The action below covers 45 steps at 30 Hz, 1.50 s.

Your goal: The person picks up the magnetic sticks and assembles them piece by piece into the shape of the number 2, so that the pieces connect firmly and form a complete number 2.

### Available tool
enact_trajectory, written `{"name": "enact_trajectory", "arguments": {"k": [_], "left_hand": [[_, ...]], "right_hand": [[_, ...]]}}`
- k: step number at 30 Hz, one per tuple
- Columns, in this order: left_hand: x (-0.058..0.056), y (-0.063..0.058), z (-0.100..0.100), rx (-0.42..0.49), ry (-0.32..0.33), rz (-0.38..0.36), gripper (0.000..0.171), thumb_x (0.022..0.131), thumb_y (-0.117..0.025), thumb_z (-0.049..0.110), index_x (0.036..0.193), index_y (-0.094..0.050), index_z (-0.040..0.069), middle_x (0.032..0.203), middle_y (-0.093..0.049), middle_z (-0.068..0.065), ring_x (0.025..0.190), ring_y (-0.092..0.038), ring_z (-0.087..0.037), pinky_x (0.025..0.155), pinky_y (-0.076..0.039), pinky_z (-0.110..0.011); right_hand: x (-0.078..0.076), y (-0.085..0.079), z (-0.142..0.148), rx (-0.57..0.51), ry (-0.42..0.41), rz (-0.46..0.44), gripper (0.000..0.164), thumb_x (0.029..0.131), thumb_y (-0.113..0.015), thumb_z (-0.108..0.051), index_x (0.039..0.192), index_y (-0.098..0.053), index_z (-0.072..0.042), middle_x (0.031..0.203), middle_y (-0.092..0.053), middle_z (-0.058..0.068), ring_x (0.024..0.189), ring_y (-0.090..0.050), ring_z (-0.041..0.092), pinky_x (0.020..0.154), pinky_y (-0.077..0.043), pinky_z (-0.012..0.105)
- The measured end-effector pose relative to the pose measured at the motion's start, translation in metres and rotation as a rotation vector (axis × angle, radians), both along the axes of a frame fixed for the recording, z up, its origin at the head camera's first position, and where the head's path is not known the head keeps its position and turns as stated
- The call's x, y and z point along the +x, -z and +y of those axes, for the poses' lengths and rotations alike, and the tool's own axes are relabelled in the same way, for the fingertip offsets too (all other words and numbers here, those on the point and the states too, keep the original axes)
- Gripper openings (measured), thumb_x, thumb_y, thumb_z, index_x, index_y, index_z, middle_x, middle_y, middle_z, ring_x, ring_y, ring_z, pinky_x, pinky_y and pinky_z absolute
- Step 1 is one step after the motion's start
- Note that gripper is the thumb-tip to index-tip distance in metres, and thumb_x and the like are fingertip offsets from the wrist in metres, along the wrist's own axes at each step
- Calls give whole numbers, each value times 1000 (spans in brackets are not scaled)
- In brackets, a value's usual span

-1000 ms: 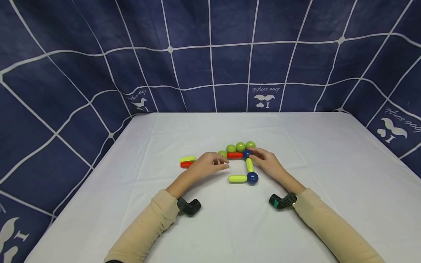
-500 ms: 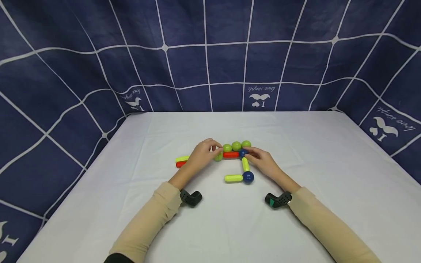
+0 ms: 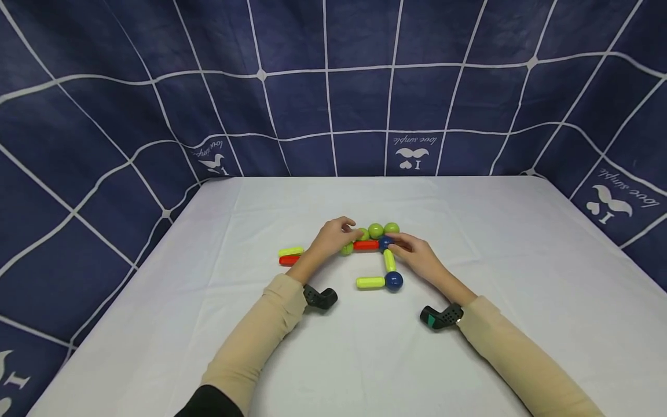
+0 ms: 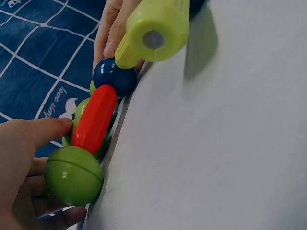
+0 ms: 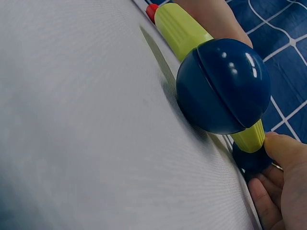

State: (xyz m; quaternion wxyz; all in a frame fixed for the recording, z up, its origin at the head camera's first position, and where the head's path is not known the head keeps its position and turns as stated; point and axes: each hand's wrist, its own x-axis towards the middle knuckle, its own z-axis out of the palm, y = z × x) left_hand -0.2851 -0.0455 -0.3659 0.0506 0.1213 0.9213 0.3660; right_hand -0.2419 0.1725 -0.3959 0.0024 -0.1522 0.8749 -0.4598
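A chain of toy rods and balls lies on the white table. It runs from a green ball (image 4: 74, 175) through a red rod (image 3: 366, 245), a blue ball (image 3: 386, 243) and a yellow-green rod (image 3: 389, 260) to a nearer blue ball (image 3: 394, 281), which carries another yellow-green rod (image 3: 370, 282). Behind the red rod sits a row of loose green balls (image 3: 376, 230). My left hand (image 3: 332, 237) reaches over the chain's green end, one fingertip at the leftmost ball of that row, the other fingers spread apart. My right hand (image 3: 414, 255) pinches the farther blue ball, partly covering it.
A loose yellow-green rod (image 3: 290, 252) and a red rod (image 3: 289, 260) lie side by side left of the left hand. A dark blue curtain (image 3: 359, 104) with white grid lines hangs behind the table (image 3: 469, 208). Each wrist wears a black device.
My left hand first went to the chain's green end ball, then shifted right and back to the loose green row. The right hand keeps its hold at the blue ball.
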Motion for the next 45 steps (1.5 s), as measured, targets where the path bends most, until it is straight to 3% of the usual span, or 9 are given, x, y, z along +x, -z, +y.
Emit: {"name": "enact_trajectory", "arguments": {"k": [5, 9, 15, 19, 26, 30, 35, 42, 45], "left_hand": [[0, 0, 7, -15, 50, 15, 44, 85, -59, 37, 121, -57, 11, 111, -63, -9, 102, -57, -22, 89, -45, -35], [3, 1, 7, 2, 56, 69, 43, 85, -61, 31, 121, -57, 9, 107, -60, -9, 92, -54, -19, 79, -46, -30], [17, -7, -1, 83, 61, 205, 41, 85, -62, 27, 123, -57, 10, 108, -56, -8, 85, -53, -17, 70, -45, -25], [32, -11, -9, 132, 104, 249, 40, 86, -61, 26, 123, -57, 11, 107, -54, -7, 84, -52, -17, 70, -45, -25], [67, -7, -23, 91, 234, 192, 33, 84, -62, 22, 115, -60, 12, 103, -51, -3, 81, -48, -14, 68, -42, -22], [79, 0, -32, 49, 279, 156, 32, 83, -63, 23, 113, -60, 13, 97, -49, -1, 78, -47, -11, 66, -41, -20], [82, 5, -43, 65, 283, 137, 28, 81, -64, 21, 108, -61, 13, 91, -50, 0, 76, -47, -12, 65, -41, -20], [82, 6, -50, 59, 401, 59, 25, 80, -64, 18, 106, -62, 16, 90, -52, -1, 78, -47, -13, 67, -40, -20], [81, 7, -52, 74, 419, 33, 25, 81, -64, 20, 106, -62, 18, 90, -52, -1, 78, -47, -12, 68, -40, -20]], "right_hand": [[1, 0, 0, -10, 6, -4, 46, 92, -51, -35, 129, -50, -8, 130, -52, 15, 115, -53, 30, 94, -44, 43], [2, 0, 0, -1, 1, 8, 45, 92, -51, -33, 128, -50, -6, 129, -52, 17, 114, -53, 30, 93, -44, 43], [1, 0, 0, 5, 5, 19, 44, 92, -52, -32, 128, -51, -7, 128, -53, 15, 114, -54, 29, 93, -45, 43], [1, 1, 0, 7, 4, 14, 44, 92, -52, -33, 128, -50, -8, 129, -52, 15, 115, -53, 29, 94, -44, 43], [2, -1, 1, 15, 4, 25, 44, 92, -52, -32, 129, -50, -9, 132, -50, 14, 116, -52, 29, 94, -44, 43], [1, -1, 1, 19, 4, 29, 44, 92, -52, -32, 129, -50, -9, 131, -51, 15, 115, -52, 30, 94, -44, 44], [-1, -2, 0, 15, 0, 24, 44, 92, -52, -33, 129, -50, -9, 131, -52, 14, 115, -53, 29, 93, -44, 43], [-1, -2, 0, 27, -4, 22, 44, 92, -52, -34, 128, -51, -8, 130, -52, 15, 113, -54, 29, 91, -46, 42], [-1, -2, 0, 32, 6, 15, 44, 92, -52, -33, 127, -52, -8, 129, -53, 15, 113, -54, 29, 90, -46, 42]]}}
